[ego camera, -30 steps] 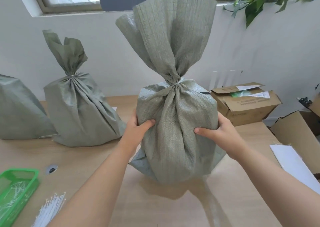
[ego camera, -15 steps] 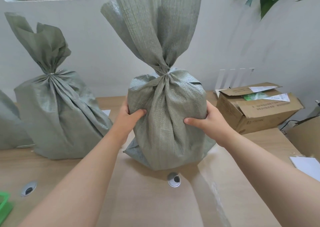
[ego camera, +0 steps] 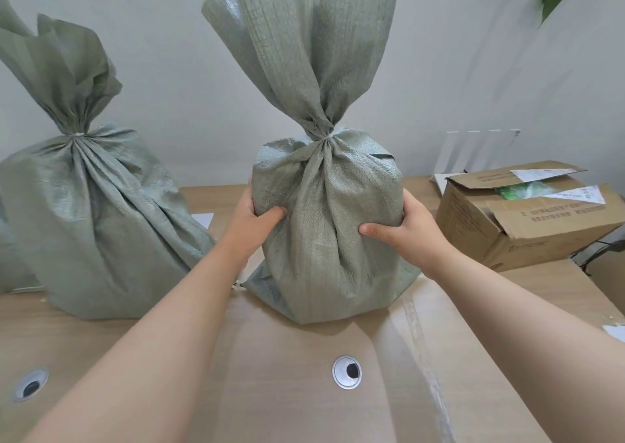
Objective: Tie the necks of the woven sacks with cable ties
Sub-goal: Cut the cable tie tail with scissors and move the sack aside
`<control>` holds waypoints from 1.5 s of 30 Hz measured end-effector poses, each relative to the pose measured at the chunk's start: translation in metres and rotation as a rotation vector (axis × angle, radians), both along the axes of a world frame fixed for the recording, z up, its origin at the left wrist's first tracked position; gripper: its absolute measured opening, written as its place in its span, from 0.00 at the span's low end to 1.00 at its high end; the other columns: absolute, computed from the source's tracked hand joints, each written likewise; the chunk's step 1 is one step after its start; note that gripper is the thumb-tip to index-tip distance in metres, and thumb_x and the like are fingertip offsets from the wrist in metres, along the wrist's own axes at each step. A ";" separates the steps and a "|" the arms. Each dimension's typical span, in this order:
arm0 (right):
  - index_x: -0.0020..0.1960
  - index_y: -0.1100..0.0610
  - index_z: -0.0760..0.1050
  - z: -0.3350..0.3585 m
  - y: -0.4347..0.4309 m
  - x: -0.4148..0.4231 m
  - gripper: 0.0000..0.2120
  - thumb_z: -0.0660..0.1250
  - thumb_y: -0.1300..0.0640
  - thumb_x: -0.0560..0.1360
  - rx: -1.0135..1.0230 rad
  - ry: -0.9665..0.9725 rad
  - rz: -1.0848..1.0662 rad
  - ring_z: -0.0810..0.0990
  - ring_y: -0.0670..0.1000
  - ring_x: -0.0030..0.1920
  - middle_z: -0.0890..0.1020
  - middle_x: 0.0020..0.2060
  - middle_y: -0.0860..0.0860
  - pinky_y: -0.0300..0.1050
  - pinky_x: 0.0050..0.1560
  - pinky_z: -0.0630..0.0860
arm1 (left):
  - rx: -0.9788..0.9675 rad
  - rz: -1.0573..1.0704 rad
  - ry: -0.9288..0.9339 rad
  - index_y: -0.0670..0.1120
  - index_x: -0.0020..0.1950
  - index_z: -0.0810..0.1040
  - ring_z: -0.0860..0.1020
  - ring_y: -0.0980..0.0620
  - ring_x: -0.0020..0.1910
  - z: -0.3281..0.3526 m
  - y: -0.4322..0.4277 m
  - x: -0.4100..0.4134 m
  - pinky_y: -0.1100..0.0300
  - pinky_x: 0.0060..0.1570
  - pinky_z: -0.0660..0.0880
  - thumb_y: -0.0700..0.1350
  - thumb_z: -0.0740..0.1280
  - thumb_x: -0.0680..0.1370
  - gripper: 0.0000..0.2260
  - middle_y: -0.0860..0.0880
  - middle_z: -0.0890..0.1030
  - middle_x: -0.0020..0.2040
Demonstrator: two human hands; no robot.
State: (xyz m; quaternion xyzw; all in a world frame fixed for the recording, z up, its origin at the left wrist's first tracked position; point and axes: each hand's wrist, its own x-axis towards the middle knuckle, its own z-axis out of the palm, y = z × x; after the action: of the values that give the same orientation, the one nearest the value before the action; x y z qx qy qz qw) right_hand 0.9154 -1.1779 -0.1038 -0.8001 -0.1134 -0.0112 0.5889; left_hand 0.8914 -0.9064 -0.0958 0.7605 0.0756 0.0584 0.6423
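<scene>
One sack (ego camera: 326,239), top cut off.

Centre: tall grey-green woven sack (ego camera: 324,222), coarse plastic weave, faint sheen on creases. Left: second grey-green tied sack (ego camera: 91,212), same weave. Pale wood-grain table top (ego camera: 287,402): smooth, satin. Brown cardboard box (ego camera: 527,226): matt, paper labels. Round silver cable grommet (ego camera: 346,372): glossy rim.

Held sack (ego camera: 328,232): flared top cropped by the upper edge; cable tie (ego camera: 327,135) at its neck a pale sliver, too small to judge. Behind the held sack, fingers of gripping left hand (ego camera: 252,221) and right hand (ego camera: 409,231) hidden. Left of it, second sack (ego camera: 94,212) cut by the edge. Right of it, cardboard box (ego camera: 527,226) cropped, print unreadable.
</scene>
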 end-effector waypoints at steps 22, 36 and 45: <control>0.70 0.47 0.69 -0.019 -0.002 0.018 0.31 0.77 0.55 0.70 -0.087 0.097 -0.022 0.79 0.43 0.58 0.80 0.58 0.41 0.50 0.64 0.76 | 0.150 -0.077 0.078 0.56 0.73 0.70 0.77 0.61 0.55 -0.015 -0.001 0.012 0.73 0.42 0.72 0.37 0.67 0.79 0.25 0.57 0.79 0.59; 0.66 0.48 0.67 -0.011 -0.008 0.010 0.35 0.78 0.41 0.65 0.070 0.108 -0.070 0.80 0.45 0.59 0.79 0.60 0.45 0.51 0.60 0.78 | 0.086 -0.132 0.142 0.57 0.76 0.65 0.78 0.65 0.51 -0.006 0.009 0.001 0.68 0.43 0.70 0.52 0.71 0.78 0.28 0.55 0.78 0.58; 0.68 0.46 0.68 0.007 -0.026 -0.007 0.37 0.78 0.42 0.63 0.077 0.091 0.093 0.78 0.43 0.63 0.79 0.60 0.41 0.45 0.61 0.75 | -0.064 -0.199 0.118 0.50 0.68 0.67 0.77 0.56 0.64 0.002 0.014 -0.009 0.60 0.59 0.75 0.58 0.78 0.61 0.40 0.51 0.78 0.66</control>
State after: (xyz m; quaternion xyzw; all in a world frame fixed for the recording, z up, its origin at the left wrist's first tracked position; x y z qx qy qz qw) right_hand 0.9080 -1.2040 -0.0966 -0.7703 -0.1230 0.0484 0.6239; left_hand 0.8825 -0.8924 -0.0933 0.7455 0.0390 -0.0530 0.6633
